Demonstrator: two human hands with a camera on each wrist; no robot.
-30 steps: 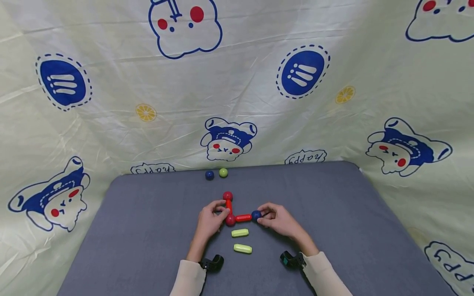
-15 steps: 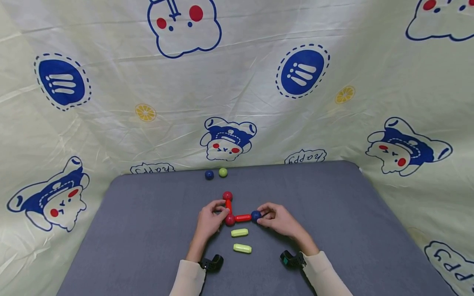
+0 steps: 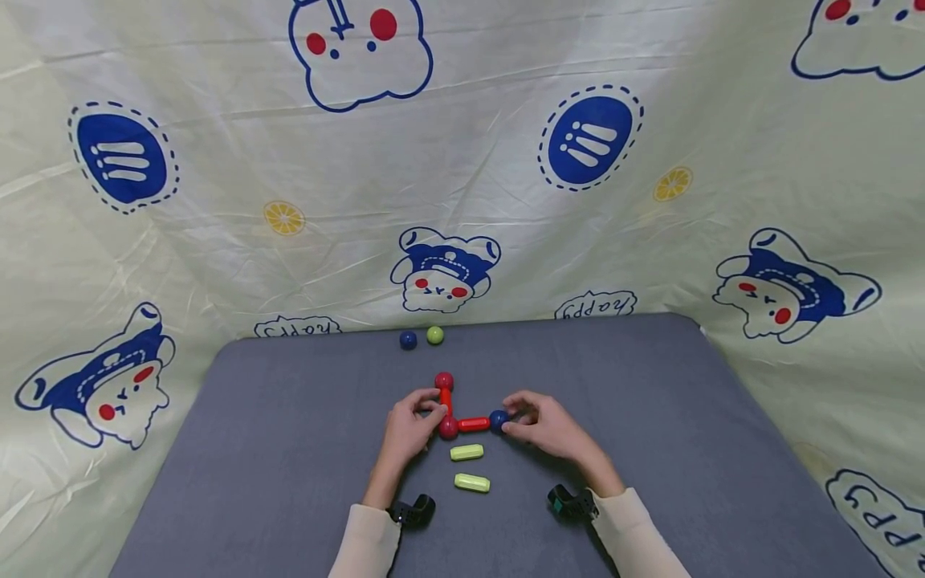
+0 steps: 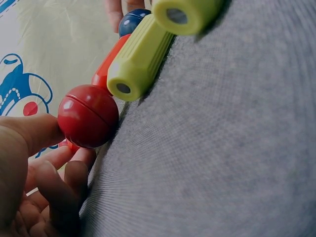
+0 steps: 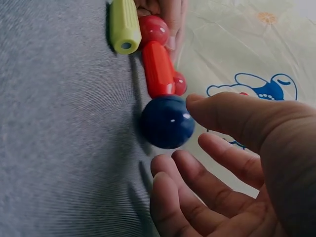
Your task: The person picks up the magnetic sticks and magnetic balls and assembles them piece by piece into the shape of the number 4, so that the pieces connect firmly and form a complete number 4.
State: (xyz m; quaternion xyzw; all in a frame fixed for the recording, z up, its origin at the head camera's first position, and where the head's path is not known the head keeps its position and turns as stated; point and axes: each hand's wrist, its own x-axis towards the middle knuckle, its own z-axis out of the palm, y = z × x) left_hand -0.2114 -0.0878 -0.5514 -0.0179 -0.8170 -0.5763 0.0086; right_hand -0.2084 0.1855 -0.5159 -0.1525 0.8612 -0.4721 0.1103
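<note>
1 L-shaped assembly, flat at mid-counter (image 3: 289,449): 2 red rods (image 3: 473,424), 1 far red ball (image 3: 444,381), 1 corner red ball (image 3: 448,428), 1 blue end ball (image 3: 499,421).
Left-hand grip (image 3: 410,424): pinching at the corner red ball, presumably steadying the joint.
Right-hand grip (image 3: 545,425): fingers loose about the blue end ball, likely guarding alignment.
2 lime rods (image 3: 466,453): nearer the person, handy; faceted, ribbed, grey-disc ends.
Far edge: 1 spare blue ball (image 3: 408,340), 1 lime ball (image 3: 435,335).
Finish: glossy, plastic-looking.
</note>
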